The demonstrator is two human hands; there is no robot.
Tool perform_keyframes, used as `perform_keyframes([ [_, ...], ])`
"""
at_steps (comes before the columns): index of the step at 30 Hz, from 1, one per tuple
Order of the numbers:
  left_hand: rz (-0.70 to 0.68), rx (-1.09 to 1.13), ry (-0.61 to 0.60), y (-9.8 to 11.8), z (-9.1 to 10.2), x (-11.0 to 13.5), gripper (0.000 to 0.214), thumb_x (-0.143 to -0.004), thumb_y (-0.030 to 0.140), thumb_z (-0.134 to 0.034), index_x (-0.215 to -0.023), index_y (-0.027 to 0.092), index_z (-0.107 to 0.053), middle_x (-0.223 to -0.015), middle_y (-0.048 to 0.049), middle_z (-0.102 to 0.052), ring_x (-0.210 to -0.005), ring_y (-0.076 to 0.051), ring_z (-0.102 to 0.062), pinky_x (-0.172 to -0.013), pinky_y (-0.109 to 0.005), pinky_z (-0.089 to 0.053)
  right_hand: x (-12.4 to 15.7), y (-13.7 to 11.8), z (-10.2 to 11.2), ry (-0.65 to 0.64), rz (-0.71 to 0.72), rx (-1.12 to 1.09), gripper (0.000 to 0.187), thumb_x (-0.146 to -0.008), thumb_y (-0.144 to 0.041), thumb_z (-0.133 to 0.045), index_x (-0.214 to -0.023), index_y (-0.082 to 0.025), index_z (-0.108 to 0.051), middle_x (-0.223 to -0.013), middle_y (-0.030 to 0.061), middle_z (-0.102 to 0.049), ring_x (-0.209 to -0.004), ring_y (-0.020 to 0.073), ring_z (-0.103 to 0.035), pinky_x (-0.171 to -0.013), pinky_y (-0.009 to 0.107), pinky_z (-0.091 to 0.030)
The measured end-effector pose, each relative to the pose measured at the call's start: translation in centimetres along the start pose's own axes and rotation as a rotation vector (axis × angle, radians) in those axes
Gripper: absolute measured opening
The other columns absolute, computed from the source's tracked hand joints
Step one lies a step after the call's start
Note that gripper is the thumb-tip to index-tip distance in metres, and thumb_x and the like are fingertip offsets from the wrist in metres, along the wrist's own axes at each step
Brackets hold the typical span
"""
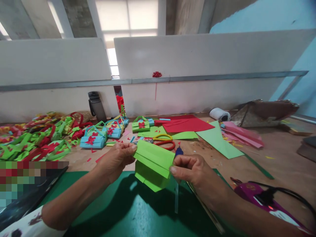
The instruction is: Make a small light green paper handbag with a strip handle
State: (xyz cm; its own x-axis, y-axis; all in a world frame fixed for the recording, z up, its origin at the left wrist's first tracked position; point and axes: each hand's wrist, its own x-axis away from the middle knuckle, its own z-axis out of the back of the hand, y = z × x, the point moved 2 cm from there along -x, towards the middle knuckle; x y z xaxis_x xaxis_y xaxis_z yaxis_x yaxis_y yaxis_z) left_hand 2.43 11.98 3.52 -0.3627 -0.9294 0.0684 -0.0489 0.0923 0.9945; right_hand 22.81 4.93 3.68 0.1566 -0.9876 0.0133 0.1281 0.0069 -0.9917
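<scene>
Between my hands hangs a folded piece of light green paper (154,161), creased into a small bag shape with a flap folded over the top. My left hand (119,159) pinches its upper left corner. My right hand (189,168) grips the right edge between thumb and fingers. Below it lies a dark green cutting mat (118,210). A glue gun's blue nozzle cap (179,150) shows just behind my right hand, with a clear stick (176,197) below; my hand hides how they connect. Scissors (164,140) with yellow and red handles lie just beyond the paper.
Finished small paper bags (92,141) stand at the back left beside a heap of paper pieces (37,138). A dark bottle (97,107) is behind them. Red sheets (185,124), pale green paper (219,140) and a purple power strip (256,197) with a black cord lie rightward.
</scene>
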Motion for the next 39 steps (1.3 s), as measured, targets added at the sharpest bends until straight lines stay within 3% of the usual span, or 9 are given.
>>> perform_keyframes([
  [5, -0.107, -0.196, 0.124, 0.5, 0.4, 0.3, 0.023, -0.074, 0.036, -0.065, -0.079, 0.014, -0.064, -0.072, -0.0039, -0.063, -0.073, -0.019, -0.058, -0.073, -0.034, -0.045, 0.2, 0.0, 0.0, 0.05, -0.001, 0.012, 0.021, -0.067, -0.024, -0.058, -0.05, -0.018, -0.049, -0.049, -0.0048, -0.044, -0.051, 0.0094, -0.034, -0.054, 0.027, -0.026],
  [7, -0.421, -0.457, 0.261, 1.4, 0.3, 1.2, 0.018, -0.08, 0.032, -0.06, -0.089, 0.017, -0.063, -0.085, -0.0046, -0.064, -0.081, -0.02, -0.058, -0.077, -0.035, -0.044, 0.2, 0.2, 0.0, 0.066, -0.011, -0.005, 0.021, -0.068, -0.025, -0.058, -0.05, -0.018, -0.05, -0.049, -0.0044, -0.045, -0.051, 0.0096, -0.034, -0.054, 0.027, -0.027],
  [9, -0.885, -0.8, 0.322, 2.2, -0.6, 2.7, 0.021, -0.079, 0.025, -0.061, -0.099, 0.018, -0.062, -0.099, -0.0071, -0.064, -0.095, -0.024, -0.056, -0.085, -0.04, -0.042, 0.1, 0.6, 0.0, 0.085, -0.034, -0.035, 0.02, -0.069, -0.026, -0.06, -0.052, -0.017, -0.052, -0.05, -0.0046, -0.045, -0.051, 0.0094, -0.033, -0.054, 0.027, -0.026],
  [11, -1.236, -1.053, 0.236, 2.0, -2.0, 4.0, 0.031, -0.074, 0.02, -0.066, -0.104, 0.018, -0.061, -0.108, -0.0098, -0.063, -0.103, -0.027, -0.053, -0.092, -0.047, -0.038, 0.0, 0.9, 0.0, 0.106, -0.055, -0.07, 0.019, -0.069, -0.026, -0.061, -0.054, -0.017, -0.053, -0.05, -0.005, -0.044, -0.051, 0.0092, -0.033, -0.053, 0.027, -0.026],
  [13, -1.382, -1.19, 0.135, 1.3, -3.2, 4.7, 0.036, -0.07, 0.015, -0.068, -0.105, 0.016, -0.06, -0.109, -0.0106, -0.065, -0.103, -0.028, -0.054, -0.096, -0.052, -0.035, 0.0, 1.2, 0.0, 0.107, -0.068, -0.099, 0.018, -0.068, -0.026, -0.062, -0.055, -0.017, -0.054, -0.051, -0.005, -0.044, -0.051, 0.0094, -0.034, -0.054, 0.027, -0.026],
  [22, -1.442, -1.383, -0.031, 0.3, -4.7, 4.7, 0.027, -0.077, 0.004, -0.055, -0.1, 0.017, -0.063, -0.101, -0.0074, -0.069, -0.095, -0.023, -0.056, -0.098, -0.046, -0.031, 0.0, 1.7, -1.0, 0.017, -0.084, -0.307, 0.013, -0.063, -0.014, -0.059, -0.052, -0.016, -0.053, -0.049, -0.0048, -0.046, -0.052, 0.0088, -0.036, -0.054, 0.025, -0.027],
  [27, -1.394, -1.291, -0.052, 0.1, -4.7, 4.5, 0.031, -0.074, 0.007, -0.062, -0.102, 0.018, -0.061, -0.1, -0.008, -0.069, -0.093, -0.023, -0.057, -0.101, -0.048, -0.026, 0.2, 1.1, -1.4, 0.006, -0.135, -0.371, 0.012, -0.061, -0.013, -0.058, -0.051, -0.016, -0.053, -0.048, -0.0043, -0.047, -0.051, 0.0083, -0.039, -0.054, 0.024, -0.03],
  [31, -1.391, -1.37, -0.061, -0.3, -4.3, 4.2, 0.034, -0.077, 0.006, -0.056, -0.109, 0.019, -0.059, -0.105, -0.0086, -0.068, -0.099, -0.025, -0.055, -0.101, -0.051, -0.025, 0.3, 0.7, -1.6, -0.005, -0.185, -0.407, 0.012, -0.059, -0.014, -0.06, -0.05, -0.016, -0.052, -0.048, -0.004, -0.048, -0.049, 0.0084, -0.04, -0.054, 0.024, -0.032],
  [39, -1.408, -1.41, -0.073, -0.2, -4.5, 4.6, 0.026, -0.079, 0.008, -0.049, -0.1, 0.017, -0.062, -0.098, -0.0082, -0.069, -0.092, -0.023, -0.057, -0.1, -0.046, -0.026, 0.4, 1.1, -1.9, -0.031, -0.209, -0.432, 0.013, -0.059, -0.012, -0.059, -0.05, -0.016, -0.05, -0.049, -0.005, -0.046, -0.048, 0.0075, -0.039, -0.054, 0.023, -0.032],
])
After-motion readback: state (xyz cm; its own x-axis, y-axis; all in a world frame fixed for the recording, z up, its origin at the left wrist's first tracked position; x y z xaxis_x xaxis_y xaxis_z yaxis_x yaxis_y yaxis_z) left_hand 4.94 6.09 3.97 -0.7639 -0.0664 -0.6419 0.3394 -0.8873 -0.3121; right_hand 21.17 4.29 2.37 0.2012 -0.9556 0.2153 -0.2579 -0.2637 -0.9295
